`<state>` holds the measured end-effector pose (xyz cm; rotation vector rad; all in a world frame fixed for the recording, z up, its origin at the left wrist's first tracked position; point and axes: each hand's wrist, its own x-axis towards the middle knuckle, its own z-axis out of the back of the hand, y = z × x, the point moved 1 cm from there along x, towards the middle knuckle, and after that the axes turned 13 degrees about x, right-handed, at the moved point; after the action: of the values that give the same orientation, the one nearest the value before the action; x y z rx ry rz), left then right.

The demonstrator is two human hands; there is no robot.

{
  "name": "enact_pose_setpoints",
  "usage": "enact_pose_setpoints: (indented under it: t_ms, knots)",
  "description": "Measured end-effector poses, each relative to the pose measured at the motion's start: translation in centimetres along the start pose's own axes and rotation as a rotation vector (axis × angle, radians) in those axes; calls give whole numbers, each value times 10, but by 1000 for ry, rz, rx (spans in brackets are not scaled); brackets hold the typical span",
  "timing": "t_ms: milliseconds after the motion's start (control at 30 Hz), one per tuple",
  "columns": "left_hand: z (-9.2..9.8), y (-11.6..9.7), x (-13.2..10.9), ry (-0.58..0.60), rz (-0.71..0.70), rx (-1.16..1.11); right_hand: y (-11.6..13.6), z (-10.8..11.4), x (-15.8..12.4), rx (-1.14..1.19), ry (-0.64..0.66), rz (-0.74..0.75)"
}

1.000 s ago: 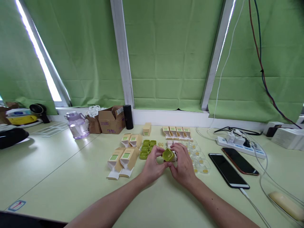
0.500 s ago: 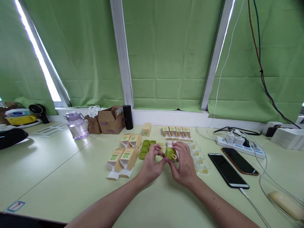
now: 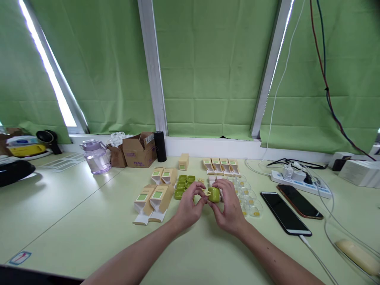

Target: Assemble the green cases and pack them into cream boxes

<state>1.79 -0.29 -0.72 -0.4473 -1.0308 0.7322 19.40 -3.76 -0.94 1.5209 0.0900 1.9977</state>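
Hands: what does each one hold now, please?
Left hand: closed on a small beige piece.
Right hand: closed on the green case.

Left hand [image 3: 190, 206] and right hand [image 3: 229, 206] are pinching a small green case [image 3: 214, 194] together, just in front of the green trays [image 3: 183, 185] on the table [image 3: 74, 213].

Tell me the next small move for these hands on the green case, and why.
Likely press the beige piece home against the green case. The right hand pinches the case above the table, and the left hand holds the beige piece at the case's left side, touching it. Whether it is already seated is too small to tell.
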Motion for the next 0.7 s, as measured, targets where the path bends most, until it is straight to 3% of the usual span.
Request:
enact_pose_setpoints:
  t_ms: [333, 700]
  knots:
    - [5, -2, 0, -89, -125, 147, -5, 0, -2, 1, 16, -51]
    - [5, -3, 1, -67, -97, 167, -4, 1, -1, -63, 34, -12]
